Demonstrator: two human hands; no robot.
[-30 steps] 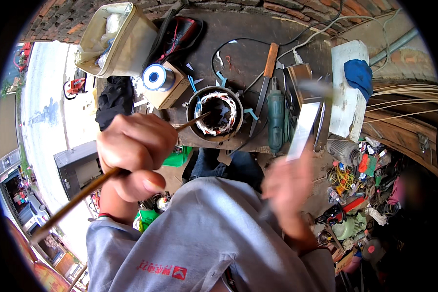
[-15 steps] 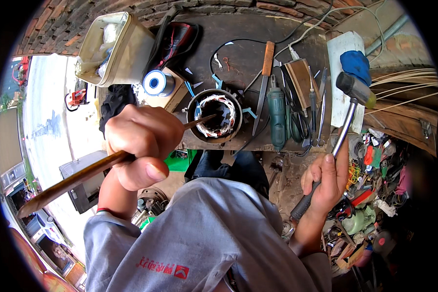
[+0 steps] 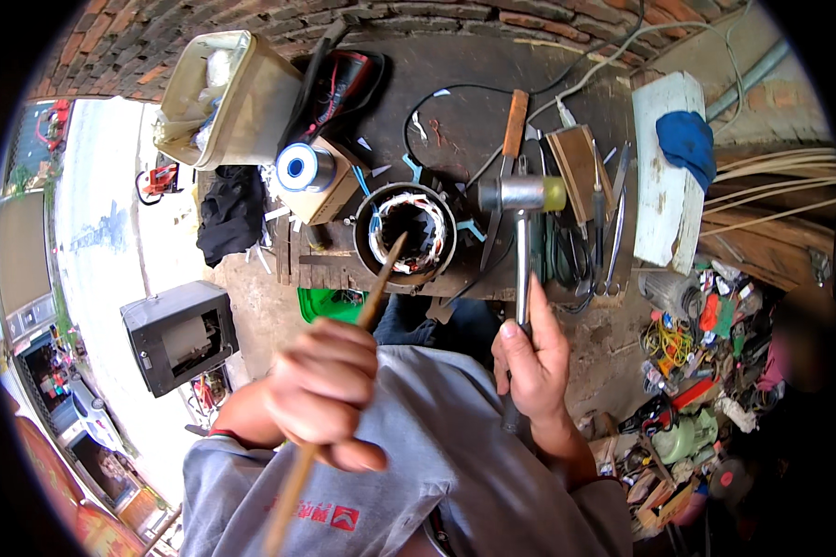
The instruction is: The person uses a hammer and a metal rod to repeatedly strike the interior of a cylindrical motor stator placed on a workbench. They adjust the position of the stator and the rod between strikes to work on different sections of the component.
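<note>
My left hand (image 3: 325, 385), somewhat blurred, is closed round a long wooden stick (image 3: 375, 302). The stick slants away from me, and its pointed tip overlaps the opening of a round motor stator (image 3: 359, 243); whether it touches is unclear. White-wrapped windings (image 3: 379, 249) line the stator, with blue clips (image 3: 412, 167) round its rim. In my right hand (image 3: 535, 362) is a mallet (image 3: 522, 194) with a metal shaft, one dark face and one yellow face. Its head is raised right of the stator, hiding part of the green power tool (image 3: 541, 265) behind it.
A wood-handled blade (image 3: 515, 125), scissors (image 3: 616, 232) and a brown block (image 3: 574, 176) lie right of the stator. On the left, a spool (image 3: 305, 168) tops a cardboard box (image 3: 339, 193) near a plastic bin (image 3: 262, 111). A blue cloth (image 3: 685, 147) drapes a white board (image 3: 664, 200).
My left hand has moved right and toward my body, turning the stick to a steeper slant. My right hand has brought the mallet left, from beside the white board to near the stator.
</note>
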